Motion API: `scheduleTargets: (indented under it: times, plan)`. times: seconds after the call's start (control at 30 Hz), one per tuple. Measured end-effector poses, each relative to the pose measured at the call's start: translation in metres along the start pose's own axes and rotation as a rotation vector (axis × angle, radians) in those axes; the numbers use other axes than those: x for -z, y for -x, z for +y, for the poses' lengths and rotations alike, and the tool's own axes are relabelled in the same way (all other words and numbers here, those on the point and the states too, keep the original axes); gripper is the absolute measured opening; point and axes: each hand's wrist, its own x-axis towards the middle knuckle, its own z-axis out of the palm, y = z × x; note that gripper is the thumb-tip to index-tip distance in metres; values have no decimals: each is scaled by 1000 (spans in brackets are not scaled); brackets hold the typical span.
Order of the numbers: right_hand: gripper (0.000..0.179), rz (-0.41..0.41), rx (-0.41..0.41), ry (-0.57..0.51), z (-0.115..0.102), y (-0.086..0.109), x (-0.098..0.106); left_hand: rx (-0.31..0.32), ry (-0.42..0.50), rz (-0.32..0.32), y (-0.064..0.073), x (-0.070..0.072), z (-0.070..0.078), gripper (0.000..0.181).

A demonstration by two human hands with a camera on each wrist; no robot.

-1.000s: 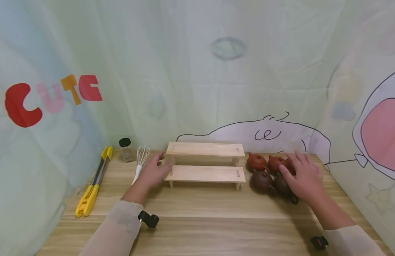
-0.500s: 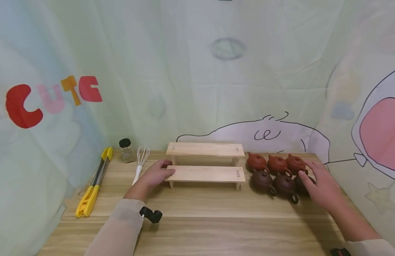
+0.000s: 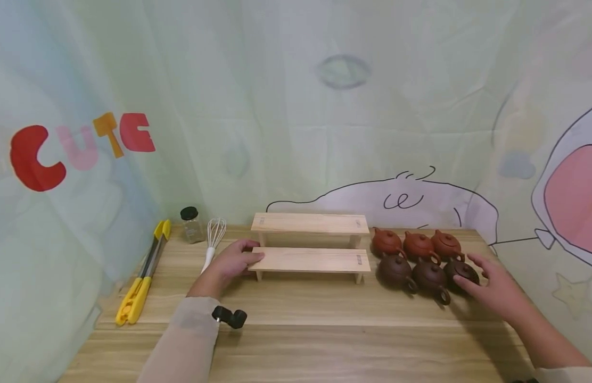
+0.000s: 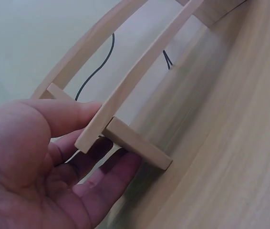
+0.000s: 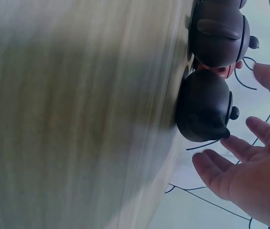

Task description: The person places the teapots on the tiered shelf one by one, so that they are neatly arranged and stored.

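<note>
Risks both ends: tipping, knocking

Left hand (image 3: 233,260) pinches left end of lower wooden shelf (image 3: 310,260); uneven pull could tip it. Right of shelf: red teapots (image 3: 418,245), dark teapots (image 3: 429,276) in front. Right hand (image 3: 497,287), spread, grasps nothing, beside rightmost dark teapot (image 3: 459,268); careless brush could knock it over.

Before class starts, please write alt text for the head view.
A person's left hand grips the left end of the lower wooden shelf; the open right hand is beside three dark teapots, with three reddish teapots behind. Tongs, a jar and a whisk are at left.
</note>
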Motion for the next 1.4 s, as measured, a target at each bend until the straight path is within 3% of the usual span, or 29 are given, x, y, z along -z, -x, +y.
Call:
scheduleTargets:
  times: [0.27, 0.6, 0.83, 0.97, 1.13, 1.4]
  plan:
    - [80, 9, 14, 54, 9, -1, -7, -29, 60, -2, 0, -1, -3, 54]
    - [77, 12, -18, 35, 18, -3, -14, -38, 90, -4, -1, -7, -9, 53]
    - [77, 13, -22, -24, 15, -4, -7, -48, 74, -21, 2, -6, -9, 55]
    - [81, 34, -28, -31, -3, 0, 4, -45, 89, -29, 3, -4, -8, 55]
    - [88, 34, -24, -40, -46, 3, 13, -38, 78, -28, 4, -2, -5, 56]
    - [80, 19, 81, -138, -122, -1, -4, -35, 79, -37, 6, -3, -3, 56]
